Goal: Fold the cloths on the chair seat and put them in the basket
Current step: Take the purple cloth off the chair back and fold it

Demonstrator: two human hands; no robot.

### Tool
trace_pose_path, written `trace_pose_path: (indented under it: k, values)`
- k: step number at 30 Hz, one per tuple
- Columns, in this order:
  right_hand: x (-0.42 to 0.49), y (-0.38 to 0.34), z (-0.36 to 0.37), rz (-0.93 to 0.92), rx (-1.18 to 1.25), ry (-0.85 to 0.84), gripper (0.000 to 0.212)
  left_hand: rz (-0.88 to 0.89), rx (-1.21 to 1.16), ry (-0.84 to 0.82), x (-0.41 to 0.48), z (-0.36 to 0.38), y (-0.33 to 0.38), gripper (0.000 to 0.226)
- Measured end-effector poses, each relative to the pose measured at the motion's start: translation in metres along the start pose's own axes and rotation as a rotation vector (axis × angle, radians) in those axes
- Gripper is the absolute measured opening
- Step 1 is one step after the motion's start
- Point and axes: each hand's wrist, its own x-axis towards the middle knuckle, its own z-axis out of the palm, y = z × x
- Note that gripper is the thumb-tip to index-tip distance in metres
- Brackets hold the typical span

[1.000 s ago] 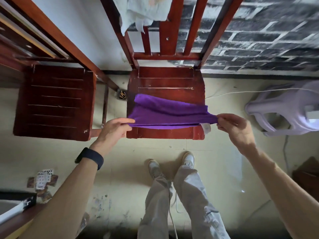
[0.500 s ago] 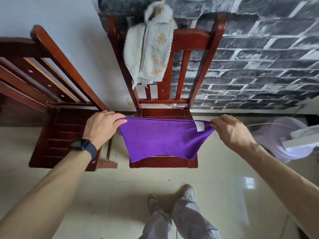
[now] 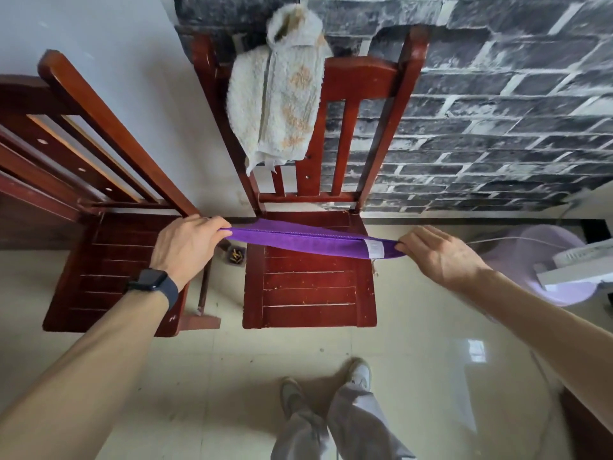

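Holding purple cloth (image 3: 308, 242) taut mid-frame, above chair seat (image 3: 310, 290): left hand (image 3: 185, 247) grip pinching its left end, right hand (image 3: 438, 254) grip pinching the right, tagged end. White cloth (image 3: 278, 91) draped on chair back.

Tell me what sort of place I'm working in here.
Probably a room in a home: a wooden chair with a fleecy garment hung on its back, a tiled floor, and a brick-pattern wall behind.

A fluffy white garment (image 3: 278, 94) hangs before a brick-pattern wall (image 3: 497, 111), with a lilac stool (image 3: 530, 254) at right.
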Motion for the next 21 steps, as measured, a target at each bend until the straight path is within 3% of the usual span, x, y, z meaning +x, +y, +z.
trace_pose_path:
  k: [7,10,16,21]
  values:
    - [-0.017,-0.01,0.026,0.02,0.017,-0.262,0.043,-0.029,0.031,-0.048,-0.004,0.009,-0.003,0.013]
    - [-0.011,-0.015,0.023,-0.007,-0.05,-0.2,0.025,-0.028,0.037,-0.075,-0.002,0.012,-0.004,0.014]
    - [0.006,-0.006,0.014,0.054,-0.087,-0.072,0.029,0.008,0.079,-0.086,0.008,0.017,-0.014,0.018]
    - [0.037,0.013,-0.004,0.086,-0.143,-0.058,0.035,0.012,0.049,0.03,0.032,0.006,-0.016,0.014]
